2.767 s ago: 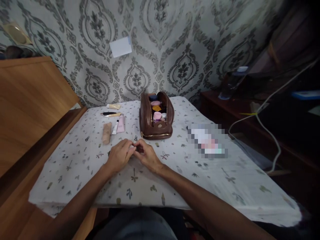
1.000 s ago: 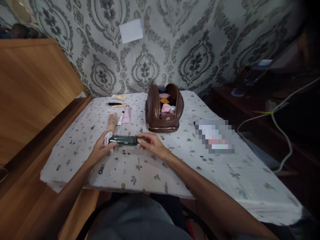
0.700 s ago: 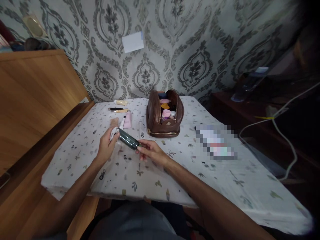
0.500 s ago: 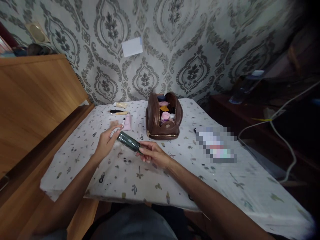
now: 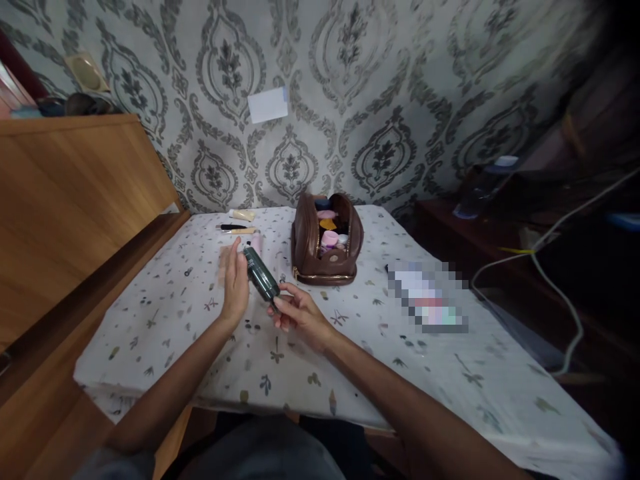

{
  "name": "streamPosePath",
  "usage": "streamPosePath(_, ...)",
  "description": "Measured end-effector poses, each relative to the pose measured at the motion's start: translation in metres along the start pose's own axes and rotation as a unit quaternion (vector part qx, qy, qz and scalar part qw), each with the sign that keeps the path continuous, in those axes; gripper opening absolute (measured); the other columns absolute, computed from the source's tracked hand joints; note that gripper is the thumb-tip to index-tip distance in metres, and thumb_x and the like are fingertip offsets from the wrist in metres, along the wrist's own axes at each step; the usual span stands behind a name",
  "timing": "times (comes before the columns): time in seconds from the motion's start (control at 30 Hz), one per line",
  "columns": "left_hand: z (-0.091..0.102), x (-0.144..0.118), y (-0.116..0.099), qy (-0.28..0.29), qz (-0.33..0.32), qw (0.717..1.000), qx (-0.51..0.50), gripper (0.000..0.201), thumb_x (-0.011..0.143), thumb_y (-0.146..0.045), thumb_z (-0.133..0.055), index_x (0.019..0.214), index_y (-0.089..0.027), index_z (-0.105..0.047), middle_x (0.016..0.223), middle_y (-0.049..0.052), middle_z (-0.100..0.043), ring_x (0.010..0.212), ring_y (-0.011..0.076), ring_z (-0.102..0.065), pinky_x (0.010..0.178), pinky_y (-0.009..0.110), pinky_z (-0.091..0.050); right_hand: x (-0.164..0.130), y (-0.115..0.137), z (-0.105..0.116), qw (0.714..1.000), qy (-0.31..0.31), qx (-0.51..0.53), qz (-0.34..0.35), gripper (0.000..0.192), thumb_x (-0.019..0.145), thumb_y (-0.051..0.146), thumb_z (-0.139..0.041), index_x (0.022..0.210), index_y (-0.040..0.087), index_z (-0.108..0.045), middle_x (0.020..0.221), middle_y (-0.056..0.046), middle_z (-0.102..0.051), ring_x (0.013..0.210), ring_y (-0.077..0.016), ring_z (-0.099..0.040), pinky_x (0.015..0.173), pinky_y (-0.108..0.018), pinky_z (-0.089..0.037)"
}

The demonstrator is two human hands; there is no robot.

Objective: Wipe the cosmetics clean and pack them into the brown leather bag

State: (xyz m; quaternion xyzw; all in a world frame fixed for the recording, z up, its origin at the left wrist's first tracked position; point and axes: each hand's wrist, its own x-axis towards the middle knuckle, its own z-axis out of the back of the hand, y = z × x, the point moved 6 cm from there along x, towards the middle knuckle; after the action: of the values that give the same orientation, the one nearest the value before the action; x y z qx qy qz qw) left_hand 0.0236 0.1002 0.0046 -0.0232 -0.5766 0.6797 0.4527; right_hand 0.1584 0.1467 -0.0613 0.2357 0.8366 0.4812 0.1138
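A dark green bottle (image 5: pixel 261 275) is tilted over the table, its lower right end pinched between the thumb and fingers of my right hand (image 5: pixel 303 317). Flat and straight-fingered, my left hand (image 5: pixel 235 283) is alongside the bottle's upper left end; whether it touches cannot be made out. Behind the bottle a pink tube (image 5: pixel 257 240) is partly hidden. An unzipped brown leather cosmetic bag (image 5: pixel 325 270) stands to the right, with pink, yellow and white items inside.
A cream tube (image 5: pixel 242 215), a black stick (image 5: pixel 233 227) and a beige stick (image 5: pixel 240 231) lie near the wall. At right is a pixelated flat object (image 5: pixel 425 297) on the patterned tablecloth (image 5: pixel 200 380). Beyond the table are a plastic bottle (image 5: pixel 477 193) and a white cable (image 5: pixel 575 313).
My left hand has straightened its fingers and shifted right, from the bottle's end to its side. The bottle has turned steeper in my right hand, which stays at about the same place.
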Motion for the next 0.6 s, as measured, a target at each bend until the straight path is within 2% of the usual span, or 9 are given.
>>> streamPosePath(0.1, -0.005, -0.005, -0.006, -0.007, 0.004, 1.0, -0.012, 0.06, 0.101, -0.057, -0.025, 0.151, -0.026, -0.035, 0.162, 0.004, -0.031, 0.15, 0.0202, -0.026, 0.123, 0.037, -0.023, -0.001, 0.001, -0.001, 1.0, -0.006, 0.004, 0.002, 0.049, 0.071, 0.048, -0.081, 0.102, 0.022, -0.053, 0.074, 0.003, -0.068, 0.048, -0.008, -0.057, 0.041, -0.018, -0.036)
streamPosePath(0.3, -0.014, -0.015, -0.008, 0.041, -0.016, 0.999, 0.008, 0.058, 0.101, -0.05, -0.033, 0.153, -0.024, -0.035, 0.157, 0.007, -0.039, 0.149, 0.0246, -0.029, 0.122, 0.044, -0.024, -0.001, 0.002, 0.0, 0.999, -0.032, 0.023, -0.007, 0.05, 0.069, 0.051, -0.081, 0.098, 0.022, -0.05, 0.074, 0.002, -0.068, 0.048, -0.0072, -0.055, 0.041, -0.017, -0.032)
streamPosePath(0.43, -0.025, -0.042, -0.017, 0.113, -0.079, 0.99, 0.04, 0.049, 0.103, -0.041, -0.032, 0.147, -0.026, -0.045, 0.161, 0.007, -0.031, 0.148, 0.0245, -0.029, 0.121, 0.044, -0.027, 0.001, 0.005, 0.008, 0.996, -0.071, 0.058, 0.007, 0.051, 0.068, 0.05, -0.081, 0.098, 0.023, -0.051, 0.07, 0.004, -0.064, 0.048, -0.0071, -0.053, 0.041, -0.017, -0.03)
streamPosePath(0.53, -0.033, -0.07, -0.023, 0.186, -0.132, 0.972, 0.054, 0.047, 0.103, -0.033, -0.031, 0.148, -0.029, -0.043, 0.165, 0.006, -0.022, 0.149, 0.024, -0.028, 0.119, 0.042, -0.031, 0.004, 0.007, 0.016, 0.992, -0.107, 0.069, 0.023, 0.054, 0.062, 0.047, -0.085, 0.097, 0.023, -0.051, 0.062, 0.008, -0.057, 0.047, -0.0069, -0.05, 0.041, -0.017, -0.03)
streamPosePath(0.6, -0.034, -0.081, -0.025, 0.214, -0.158, 0.962, 0.06, 0.048, 0.103, -0.029, -0.03, 0.151, -0.03, -0.038, 0.166, 0.006, -0.016, 0.151, 0.0238, -0.024, 0.12, 0.042, -0.031, 0.005, 0.007, 0.019, 0.991, -0.119, 0.059, 0.029, 0.055, 0.06, 0.045, -0.086, 0.097, 0.023, -0.052, 0.058, 0.009, -0.053, 0.045, -0.0065, -0.048, 0.041, -0.017, -0.031)
